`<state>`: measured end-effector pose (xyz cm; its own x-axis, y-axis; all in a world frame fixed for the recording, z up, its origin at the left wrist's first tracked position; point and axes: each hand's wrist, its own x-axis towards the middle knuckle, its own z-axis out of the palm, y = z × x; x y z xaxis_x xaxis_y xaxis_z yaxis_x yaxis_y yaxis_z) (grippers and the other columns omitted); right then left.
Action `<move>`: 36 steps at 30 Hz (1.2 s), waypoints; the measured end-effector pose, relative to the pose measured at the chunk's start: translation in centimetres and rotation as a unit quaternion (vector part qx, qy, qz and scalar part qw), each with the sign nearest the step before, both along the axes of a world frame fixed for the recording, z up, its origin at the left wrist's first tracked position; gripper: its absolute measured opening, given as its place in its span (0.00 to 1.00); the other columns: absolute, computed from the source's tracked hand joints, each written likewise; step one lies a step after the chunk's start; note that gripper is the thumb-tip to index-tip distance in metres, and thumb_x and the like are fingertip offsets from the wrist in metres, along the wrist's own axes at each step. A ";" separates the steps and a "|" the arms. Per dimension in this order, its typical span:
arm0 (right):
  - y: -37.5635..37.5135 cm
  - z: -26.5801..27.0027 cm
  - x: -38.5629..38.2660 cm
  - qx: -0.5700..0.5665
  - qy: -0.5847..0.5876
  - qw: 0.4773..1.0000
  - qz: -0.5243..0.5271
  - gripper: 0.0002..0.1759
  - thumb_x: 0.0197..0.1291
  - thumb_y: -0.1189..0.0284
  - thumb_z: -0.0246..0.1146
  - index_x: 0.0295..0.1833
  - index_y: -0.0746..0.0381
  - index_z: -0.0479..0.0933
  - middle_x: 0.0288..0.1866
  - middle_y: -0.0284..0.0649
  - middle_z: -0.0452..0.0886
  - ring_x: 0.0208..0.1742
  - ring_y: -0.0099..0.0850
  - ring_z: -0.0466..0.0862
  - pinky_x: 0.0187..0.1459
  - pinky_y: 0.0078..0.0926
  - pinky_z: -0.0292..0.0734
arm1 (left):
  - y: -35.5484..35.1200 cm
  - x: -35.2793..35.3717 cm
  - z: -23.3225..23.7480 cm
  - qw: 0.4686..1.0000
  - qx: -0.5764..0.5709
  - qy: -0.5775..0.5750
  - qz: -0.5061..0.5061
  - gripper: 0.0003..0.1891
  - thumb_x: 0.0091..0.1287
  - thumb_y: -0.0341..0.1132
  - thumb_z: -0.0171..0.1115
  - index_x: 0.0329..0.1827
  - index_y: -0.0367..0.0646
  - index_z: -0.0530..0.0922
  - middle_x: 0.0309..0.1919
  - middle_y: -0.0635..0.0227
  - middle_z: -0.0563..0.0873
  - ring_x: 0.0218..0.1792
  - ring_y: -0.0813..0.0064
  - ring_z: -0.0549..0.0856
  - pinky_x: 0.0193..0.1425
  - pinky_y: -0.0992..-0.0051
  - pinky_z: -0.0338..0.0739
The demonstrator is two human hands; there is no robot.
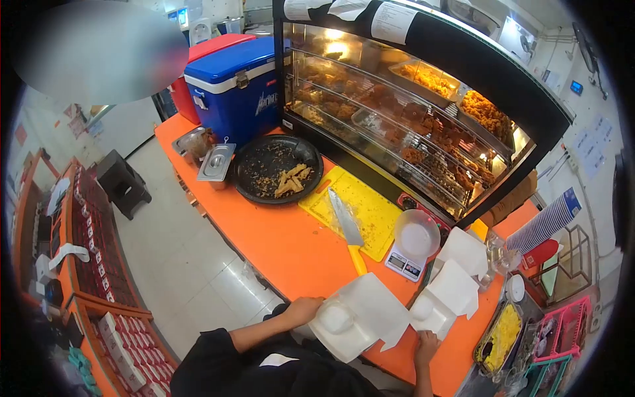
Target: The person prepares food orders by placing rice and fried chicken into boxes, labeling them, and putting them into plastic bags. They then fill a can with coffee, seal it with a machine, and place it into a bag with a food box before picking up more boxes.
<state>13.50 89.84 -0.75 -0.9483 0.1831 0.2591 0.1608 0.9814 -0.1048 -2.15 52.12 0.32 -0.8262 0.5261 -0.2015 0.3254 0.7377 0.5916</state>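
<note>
My left hand [305, 313] grips the left edge of an open white paper takeaway box [378, 308], which is at the table's front edge. A rounded white mound [336, 318], apparently rice, lies in it. Just right of it is a second open takeaway box [455, 291] with a similar white mound [421, 308]. My right hand [428, 345] has its fingers closed at this box's near edge; the fingertips are partly hidden. Behind them, a third open box [463, 250] stands beside a kitchen scale [405, 263] bearing a clear round bowl [417, 233].
A yellow-handled knife [347, 223] lies on a yellow cutting board [322, 198], its handle over the orange table [264, 248]. Further left are a black pan [254, 165] with fried pieces and a blue cooler [231, 86]. A heated display case [390, 126] lines the back; stacked cups [544, 221] stand right.
</note>
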 end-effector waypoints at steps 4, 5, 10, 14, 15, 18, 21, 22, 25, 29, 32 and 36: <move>-0.9 1.2 -3.5 -0.066 -0.014 0.998 -0.004 0.06 0.52 0.73 0.54 0.36 0.57 0.75 0.36 0.37 0.76 0.39 0.35 0.74 0.42 0.38 0.62 | 2.5 1.8 -0.2 0.999 0.033 0.016 -0.021 0.13 0.59 0.31 0.49 0.44 0.36 0.76 0.32 0.47 0.82 0.34 0.50 0.83 0.39 0.57 0.78; -0.9 1.5 -4.0 -0.068 -0.013 0.998 -0.001 0.06 0.52 0.73 0.54 0.36 0.57 0.75 0.36 0.37 0.76 0.39 0.35 0.74 0.42 0.38 0.62 | 3.7 2.1 -0.6 0.998 0.051 0.021 -0.037 0.13 0.59 0.31 0.48 0.43 0.36 0.76 0.32 0.47 0.82 0.34 0.50 0.83 0.38 0.57 0.78; 1.1 -0.1 -2.9 -0.300 -0.051 0.951 -0.044 0.12 0.59 0.69 0.53 0.48 0.57 0.74 0.41 0.36 0.77 0.45 0.33 0.76 0.46 0.36 0.67 | 9.6 2.4 -2.0 0.992 0.101 0.020 -0.072 0.12 0.60 0.31 0.48 0.42 0.36 0.76 0.30 0.48 0.82 0.32 0.50 0.83 0.37 0.56 0.78; 4.0 -0.6 -1.4 -0.703 0.062 0.706 -0.060 0.15 0.63 0.66 0.52 0.53 0.61 0.72 0.45 0.39 0.77 0.48 0.32 0.76 0.49 0.37 0.68 | 13.5 1.8 -1.2 0.989 0.108 -0.012 -0.101 0.12 0.60 0.32 0.48 0.39 0.33 0.75 0.29 0.49 0.82 0.32 0.50 0.83 0.36 0.56 0.77; 4.3 1.8 -1.5 -0.659 0.077 0.747 -0.034 0.18 0.65 0.65 0.50 0.55 0.64 0.71 0.47 0.41 0.77 0.49 0.32 0.76 0.51 0.37 0.69 | 14.4 2.0 -1.4 0.989 0.110 -0.012 -0.102 0.12 0.60 0.32 0.48 0.39 0.33 0.75 0.29 0.49 0.82 0.32 0.50 0.83 0.36 0.56 0.77; 4.9 4.4 -0.8 -0.539 0.187 0.815 -0.099 0.19 0.67 0.65 0.48 0.55 0.68 0.68 0.48 0.43 0.75 0.50 0.33 0.75 0.51 0.34 0.70 | 16.3 1.8 -0.9 0.985 0.161 -0.006 -0.064 0.12 0.61 0.32 0.48 0.37 0.32 0.75 0.29 0.48 0.82 0.31 0.49 0.83 0.36 0.55 0.77; 2.1 7.9 -0.9 -0.293 0.338 0.865 -0.229 0.17 0.67 0.66 0.47 0.52 0.69 0.69 0.48 0.45 0.74 0.49 0.37 0.75 0.50 0.35 0.70 | 16.3 1.5 0.9 0.983 0.120 -0.132 -0.035 0.15 0.66 0.36 0.46 0.46 0.33 0.74 0.39 0.43 0.80 0.41 0.49 0.81 0.46 0.58 0.75; 0.0 9.0 -1.5 -0.120 0.390 0.874 -0.265 0.16 0.67 0.67 0.47 0.50 0.69 0.69 0.47 0.46 0.74 0.50 0.41 0.74 0.51 0.37 0.69 | 15.6 1.6 1.1 0.973 0.198 -0.119 -0.030 0.17 0.67 0.38 0.47 0.48 0.33 0.73 0.43 0.44 0.79 0.45 0.50 0.80 0.50 0.58 0.73; -6.1 10.3 -4.3 0.025 0.399 0.902 -0.164 0.15 0.65 0.68 0.48 0.48 0.69 0.70 0.47 0.49 0.73 0.51 0.46 0.73 0.53 0.43 0.67 | 11.3 0.3 -0.4 0.954 0.284 -0.085 -0.047 0.19 0.67 0.40 0.49 0.54 0.34 0.71 0.50 0.46 0.76 0.52 0.53 0.77 0.56 0.60 0.70; -16.0 7.8 -10.0 -0.254 0.150 0.954 0.058 0.15 0.60 0.72 0.52 0.50 0.69 0.69 0.51 0.53 0.72 0.55 0.51 0.70 0.58 0.46 0.63 | 3.0 -4.8 1.5 0.954 0.293 -0.063 -0.026 0.17 0.65 0.36 0.51 0.53 0.35 0.72 0.50 0.51 0.78 0.53 0.55 0.77 0.59 0.64 0.69; -20.4 3.4 -15.3 -0.231 0.048 0.971 0.048 0.19 0.57 0.72 0.56 0.54 0.68 0.67 0.54 0.53 0.70 0.58 0.51 0.68 0.58 0.46 0.62 | -2.2 -11.6 2.7 0.961 0.274 -0.014 -0.017 0.15 0.64 0.33 0.51 0.51 0.35 0.73 0.48 0.52 0.79 0.52 0.55 0.77 0.58 0.64 0.69; -21.5 -1.0 -17.9 -0.092 -0.032 0.990 -0.100 0.26 0.52 0.69 0.61 0.57 0.65 0.65 0.59 0.48 0.68 0.61 0.46 0.66 0.58 0.44 0.61 | -7.0 -19.8 3.2 0.966 0.241 0.085 -0.035 0.14 0.60 0.29 0.51 0.48 0.35 0.75 0.45 0.52 0.80 0.50 0.53 0.77 0.56 0.65 0.70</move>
<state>-4.42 68.32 -1.79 -0.9018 0.4076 0.1434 0.3624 0.8943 -0.2625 -21.95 45.16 3.51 -0.7849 0.5805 0.2165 0.4873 0.3627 0.7943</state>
